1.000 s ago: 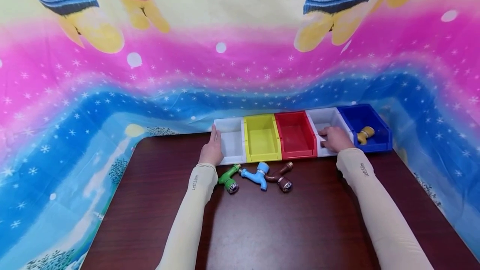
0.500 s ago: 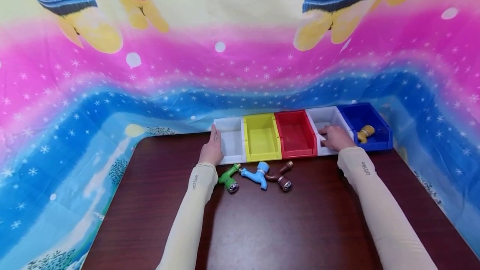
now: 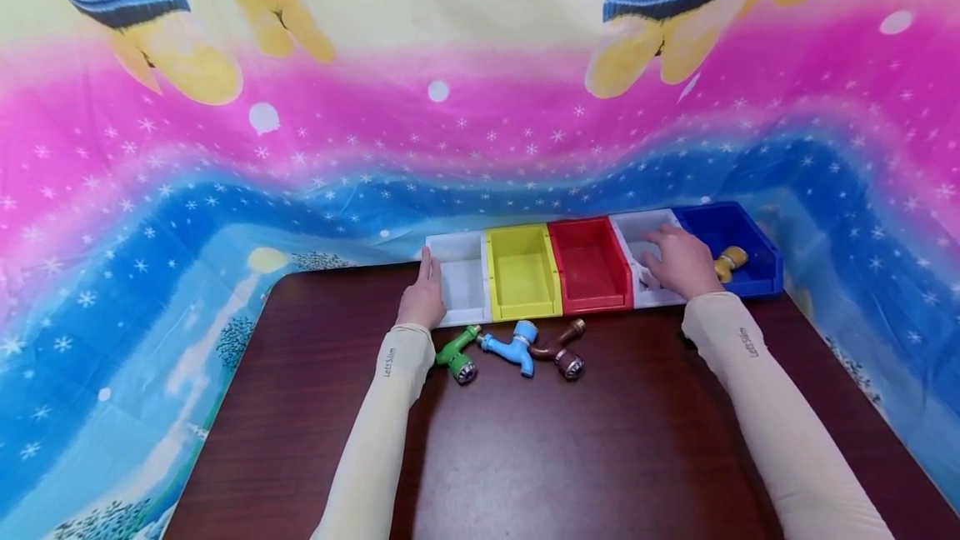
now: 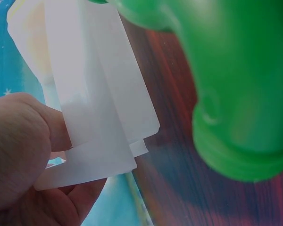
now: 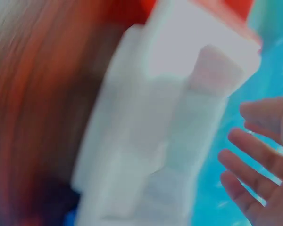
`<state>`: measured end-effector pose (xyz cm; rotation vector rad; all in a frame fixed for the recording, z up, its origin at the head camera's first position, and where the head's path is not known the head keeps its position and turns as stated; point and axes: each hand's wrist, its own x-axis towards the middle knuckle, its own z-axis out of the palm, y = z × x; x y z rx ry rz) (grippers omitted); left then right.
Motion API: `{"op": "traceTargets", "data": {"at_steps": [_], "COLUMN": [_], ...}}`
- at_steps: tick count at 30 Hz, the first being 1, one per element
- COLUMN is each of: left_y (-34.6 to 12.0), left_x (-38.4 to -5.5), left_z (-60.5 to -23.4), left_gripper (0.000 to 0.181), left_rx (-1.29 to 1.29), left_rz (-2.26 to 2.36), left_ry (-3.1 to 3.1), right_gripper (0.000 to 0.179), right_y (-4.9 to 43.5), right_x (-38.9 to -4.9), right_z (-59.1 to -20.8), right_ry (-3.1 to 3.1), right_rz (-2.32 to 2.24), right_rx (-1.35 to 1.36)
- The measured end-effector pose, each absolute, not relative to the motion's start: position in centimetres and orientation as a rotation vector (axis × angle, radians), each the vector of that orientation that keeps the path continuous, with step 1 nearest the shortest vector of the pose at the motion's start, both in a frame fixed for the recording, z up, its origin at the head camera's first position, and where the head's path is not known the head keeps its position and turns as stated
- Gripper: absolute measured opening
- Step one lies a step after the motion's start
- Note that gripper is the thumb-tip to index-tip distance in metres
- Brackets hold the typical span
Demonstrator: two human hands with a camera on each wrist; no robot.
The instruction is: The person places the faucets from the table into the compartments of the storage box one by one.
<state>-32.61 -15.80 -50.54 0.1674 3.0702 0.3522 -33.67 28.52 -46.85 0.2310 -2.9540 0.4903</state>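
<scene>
My left hand holds the left wall of the leftmost white bin, thumb on the inner side and fingers outside in the left wrist view. My right hand hovers over the second white bin; its fingers are apart and hold nothing. A small pale grey shape shows under those fingers in the head view. Before the bins lie a green tap, a light blue tap and a brown tap. The green tap fills much of the left wrist view.
Between the white bins stand a yellow bin and a red bin. At the right end is a dark blue bin with a yellow tap in it. A patterned cloth backdrop rises behind the brown table.
My right hand has lifted out of the second white bin, rising slightly to the right, and its fingers have spread. My left hand has stayed at the leftmost bin.
</scene>
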Motion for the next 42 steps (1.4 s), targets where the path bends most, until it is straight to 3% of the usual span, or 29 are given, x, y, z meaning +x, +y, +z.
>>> {"op": "traceTargets", "data": {"at_steps": [6, 13, 19, 23, 31, 37, 42], "left_y": [-16.0, -16.1, -16.0, -15.8, -15.9, -15.9, -15.8], "left_x": [-32.9, -32.9, -33.0, -33.0, -33.0, -32.9, -32.9], "left_z": [-50.7, -51.0, -51.2, -51.1, -51.0, -51.1, -51.0], "left_gripper": [0.08, 0.082, 0.084, 0.084, 0.082, 0.082, 0.081], "left_rx": [0.18, 0.174, 0.157, 0.153, 0.155, 0.158, 0.158], "left_rz": [0.347, 0.369, 0.37, 0.372, 0.368, 0.364, 0.364], "left_ry": [3.075, 3.066, 3.079, 3.078, 3.083, 3.076, 3.081], "right_gripper": [0.044, 0.027, 0.043, 0.05, 0.049, 0.064, 0.053], "right_y": [24.5, 19.4, 16.7, 16.1, 16.3, 17.6, 17.9], "right_x": [-31.4, -28.8, -27.0, -26.4, -26.4, -26.2, -25.8], "right_z": [-44.6, -45.1, -46.9, -48.2, -48.6, -48.4, -48.1], "right_ry": [-2.807, -2.82, -3.068, -3.202, -3.246, -3.21, -3.196], "right_rz": [0.487, 0.514, 0.414, 0.34, 0.395, 0.414, 0.492], "right_rx": [0.358, 0.699, 0.948, 1.002, 1.09, 1.13, 1.105]}}
